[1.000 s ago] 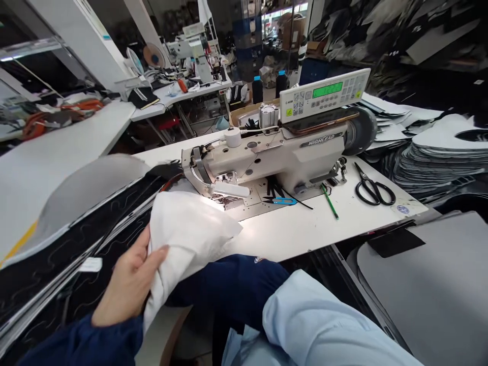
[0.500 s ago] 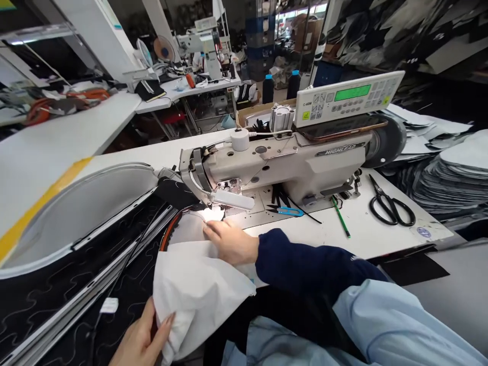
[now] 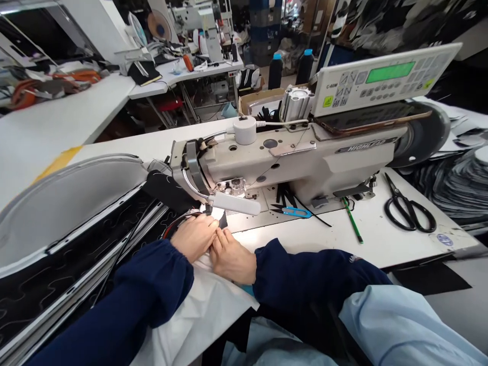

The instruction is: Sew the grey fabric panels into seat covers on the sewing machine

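My left hand (image 3: 193,237) and my right hand (image 3: 231,258) lie side by side on white fabric (image 3: 206,315), just in front of the needle area of a white sewing machine (image 3: 290,162). The fingers of both hands are pressed together at the edge of the fabric, next to a small dark piece (image 3: 223,219) under the machine's lamp (image 3: 236,205). Which fingers pinch what is hard to see. Both arms wear dark blue sleeves. The fabric hangs off the table toward my lap.
Blue thread snips (image 3: 293,211), a green pencil (image 3: 353,227) and black scissors (image 3: 409,209) lie on the white table (image 3: 381,244) to the right. A control panel (image 3: 385,76) tops the machine. Long black quilted panels (image 3: 76,264) lie at left. Stacked cut pieces (image 3: 461,188) are at far right.
My left hand came up from the lower edge of the fabric to the needle area beside my right hand. The view moved closer to the machine.
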Action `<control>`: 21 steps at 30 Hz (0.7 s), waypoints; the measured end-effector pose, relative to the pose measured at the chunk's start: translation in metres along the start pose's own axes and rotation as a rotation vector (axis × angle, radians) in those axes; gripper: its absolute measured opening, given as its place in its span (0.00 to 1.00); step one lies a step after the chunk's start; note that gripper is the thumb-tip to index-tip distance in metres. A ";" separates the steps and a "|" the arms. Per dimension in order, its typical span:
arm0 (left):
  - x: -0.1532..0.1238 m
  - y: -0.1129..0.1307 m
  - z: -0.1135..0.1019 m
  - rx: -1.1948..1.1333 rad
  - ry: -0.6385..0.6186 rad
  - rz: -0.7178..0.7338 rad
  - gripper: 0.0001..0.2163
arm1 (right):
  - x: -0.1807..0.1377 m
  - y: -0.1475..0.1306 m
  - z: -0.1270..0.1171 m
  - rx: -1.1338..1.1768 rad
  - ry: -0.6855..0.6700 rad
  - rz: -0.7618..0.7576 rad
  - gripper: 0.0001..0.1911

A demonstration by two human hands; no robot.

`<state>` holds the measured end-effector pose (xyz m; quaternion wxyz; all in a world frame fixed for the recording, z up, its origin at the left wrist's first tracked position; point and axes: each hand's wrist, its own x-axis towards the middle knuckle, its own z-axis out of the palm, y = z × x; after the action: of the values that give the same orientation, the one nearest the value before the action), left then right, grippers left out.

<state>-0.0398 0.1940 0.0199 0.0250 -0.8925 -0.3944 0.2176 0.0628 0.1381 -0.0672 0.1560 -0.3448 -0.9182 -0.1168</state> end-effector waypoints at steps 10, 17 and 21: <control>0.008 0.003 0.005 0.051 0.013 -0.323 0.11 | 0.001 0.029 0.001 0.122 -0.048 -0.129 0.16; 0.012 0.011 0.018 0.055 0.107 -0.121 0.14 | -0.002 0.027 0.000 0.078 -0.030 -0.125 0.16; 0.015 -0.013 0.026 -0.230 0.269 -0.368 0.12 | 0.000 0.022 -0.001 0.096 0.016 -0.084 0.15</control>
<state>-0.0503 0.2104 -0.0060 0.0150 -0.8235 -0.5655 0.0424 0.0781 0.1539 -0.0640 0.1745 -0.2972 -0.9352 -0.0819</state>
